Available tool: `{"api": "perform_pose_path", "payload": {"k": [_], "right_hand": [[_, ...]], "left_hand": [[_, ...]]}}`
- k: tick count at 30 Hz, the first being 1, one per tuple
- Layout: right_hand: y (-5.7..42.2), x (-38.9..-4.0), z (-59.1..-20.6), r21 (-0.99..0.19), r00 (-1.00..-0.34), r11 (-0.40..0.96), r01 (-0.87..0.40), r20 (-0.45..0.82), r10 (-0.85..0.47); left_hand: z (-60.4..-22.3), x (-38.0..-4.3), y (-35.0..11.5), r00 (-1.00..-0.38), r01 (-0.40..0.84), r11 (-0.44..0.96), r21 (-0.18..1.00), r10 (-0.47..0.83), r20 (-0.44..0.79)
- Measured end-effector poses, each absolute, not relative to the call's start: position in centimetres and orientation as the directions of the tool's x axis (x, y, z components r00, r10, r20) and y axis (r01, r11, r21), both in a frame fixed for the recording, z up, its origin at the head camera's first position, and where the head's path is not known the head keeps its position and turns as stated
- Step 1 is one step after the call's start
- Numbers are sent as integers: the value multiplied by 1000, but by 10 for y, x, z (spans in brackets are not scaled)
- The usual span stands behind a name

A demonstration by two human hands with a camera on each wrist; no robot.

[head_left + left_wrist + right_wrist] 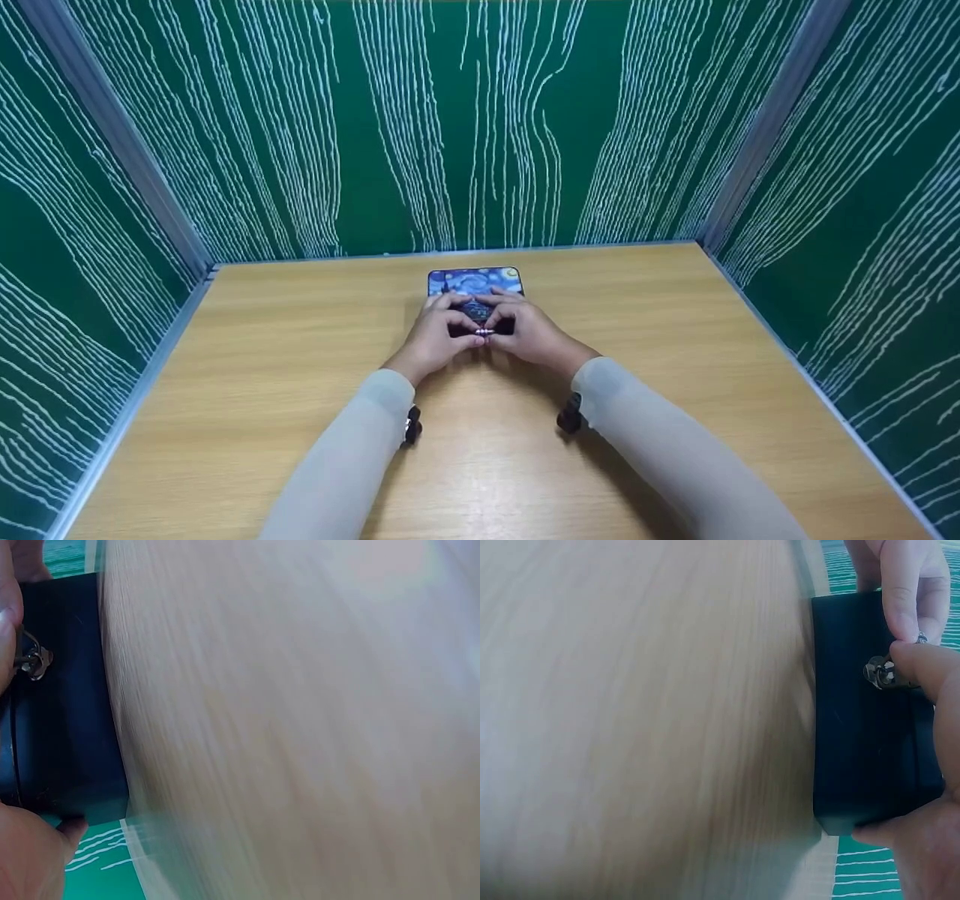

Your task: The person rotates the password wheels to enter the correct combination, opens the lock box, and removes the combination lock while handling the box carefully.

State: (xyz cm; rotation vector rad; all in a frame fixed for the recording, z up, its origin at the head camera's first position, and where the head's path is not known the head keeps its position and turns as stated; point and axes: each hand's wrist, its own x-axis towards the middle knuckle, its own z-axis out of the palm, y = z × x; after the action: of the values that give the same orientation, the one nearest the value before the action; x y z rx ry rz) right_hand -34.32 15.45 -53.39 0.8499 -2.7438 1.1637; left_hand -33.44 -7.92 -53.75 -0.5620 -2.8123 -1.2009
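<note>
A box (474,282) with a blue swirling painted picture on its lid sits near the back of the table; its dark side (859,750) shows in the right wrist view. At its near side hangs a small metal padlock (484,331) with a ribbed body, mostly covered by fingertips. My left hand (436,336) pinches the padlock from the left between thumb and finger. From the right, my right hand (537,334) pinches it likewise. Other fingers of both hands rest on the box. A metal clasp (37,664) and a thin loop show in the left wrist view.
The wooden table (300,420) reaches toward me and to both sides. Green panels (390,127) with white wavy lines stand behind it and at left and right, joined by grey posts (772,120). Dark wrist devices (570,414) sit at both sleeves.
</note>
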Motion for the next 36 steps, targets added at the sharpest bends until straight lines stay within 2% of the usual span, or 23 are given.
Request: {"api": "perform_pose_path", "payload": {"k": [9,25,36], "right_hand": [[154,-345,-535,-630,-810,532,-566,308,-498],[155,-341,-534,-700,-846,516,-494,248,-473],[153,-339,-536,-688,-835,506,-520,285,-471]], "left_hand": [[-538,-333,-79,-913,399,594,698,328,242],[-534,-332,-77,-933,343,604,719,305,189],[-536,-333,-78,-908,408,594,693,340,244]]}}
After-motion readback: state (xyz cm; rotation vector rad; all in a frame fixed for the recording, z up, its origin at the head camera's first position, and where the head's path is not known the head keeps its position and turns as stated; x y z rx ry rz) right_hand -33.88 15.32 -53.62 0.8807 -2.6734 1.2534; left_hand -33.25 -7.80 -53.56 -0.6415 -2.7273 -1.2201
